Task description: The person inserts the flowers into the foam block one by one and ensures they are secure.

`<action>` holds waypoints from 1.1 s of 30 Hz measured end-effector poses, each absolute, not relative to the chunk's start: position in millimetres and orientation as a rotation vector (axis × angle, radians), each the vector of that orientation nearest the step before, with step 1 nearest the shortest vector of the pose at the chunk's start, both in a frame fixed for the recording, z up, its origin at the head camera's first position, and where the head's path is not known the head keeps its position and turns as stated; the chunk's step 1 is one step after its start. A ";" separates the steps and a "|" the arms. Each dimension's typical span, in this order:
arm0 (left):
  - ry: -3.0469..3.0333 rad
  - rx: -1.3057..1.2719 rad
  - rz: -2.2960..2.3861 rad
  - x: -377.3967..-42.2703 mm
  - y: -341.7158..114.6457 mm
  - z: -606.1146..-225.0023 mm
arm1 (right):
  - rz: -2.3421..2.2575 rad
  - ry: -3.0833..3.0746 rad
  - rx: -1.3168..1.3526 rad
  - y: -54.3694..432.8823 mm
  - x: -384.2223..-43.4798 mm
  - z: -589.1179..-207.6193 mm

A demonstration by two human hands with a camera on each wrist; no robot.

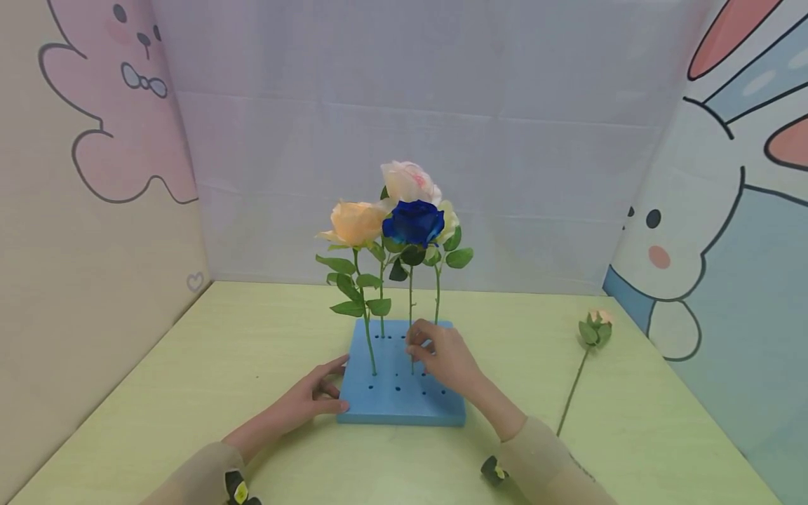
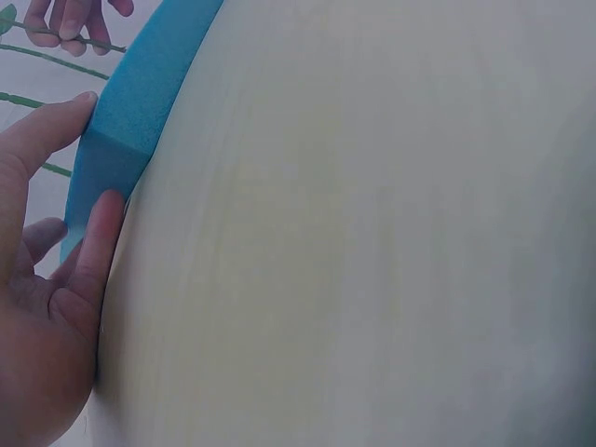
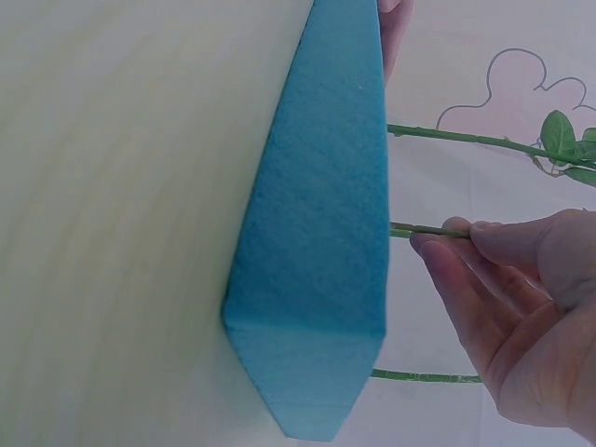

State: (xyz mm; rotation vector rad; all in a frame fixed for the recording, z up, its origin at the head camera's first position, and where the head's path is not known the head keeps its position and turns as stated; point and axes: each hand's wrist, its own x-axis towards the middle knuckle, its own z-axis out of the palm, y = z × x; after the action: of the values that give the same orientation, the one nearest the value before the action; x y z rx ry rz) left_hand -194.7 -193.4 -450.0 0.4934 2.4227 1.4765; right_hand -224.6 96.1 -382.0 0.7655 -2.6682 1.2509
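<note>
A blue rose stands upright over the blue foam board. Low on its stem, just above the board, my right hand pinches it between thumb and fingertips; the right wrist view shows the pinched stem meeting the board. My left hand rests against the board's left edge, thumb at the front corner and fingers extended along the side. In the board also stand a peach rose, a pale pink rose and a cream rose, partly hidden behind the blue one.
A closed pale-peach rose lies on the table at the right, its stem running toward my right sleeve. Several small holes dot the board's top. Printed cloth walls enclose the table at the back and sides.
</note>
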 end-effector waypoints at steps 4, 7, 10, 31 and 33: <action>2.426 0.485 1.476 -194.7 -193.2 -449.6 | 1.268 -2.687 0.755 96.5 -225.4 -382.3; 2.424 0.474 1.477 -194.2 -193.0 -448.9 | 1.272 -2.697 0.747 96.8 -225.9 -382.6; 2.421 0.471 1.479 -193.8 -192.8 -448.5 | 1.272 -2.702 0.737 97.3 -227.0 -383.7; 2.408 0.464 1.492 -192.2 -193.3 -447.5 | 1.260 -2.614 0.739 104.5 -220.2 -377.4; 2.407 0.468 1.494 -192.0 -193.2 -447.4 | 1.248 -2.610 0.743 106.0 -219.5 -376.2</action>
State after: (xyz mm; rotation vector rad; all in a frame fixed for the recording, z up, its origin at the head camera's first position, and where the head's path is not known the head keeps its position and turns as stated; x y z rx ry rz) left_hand -192.0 -193.2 -447.4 0.4678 2.4070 1.4937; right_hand -219.5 106.0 -376.2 0.7428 -2.6100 1.2482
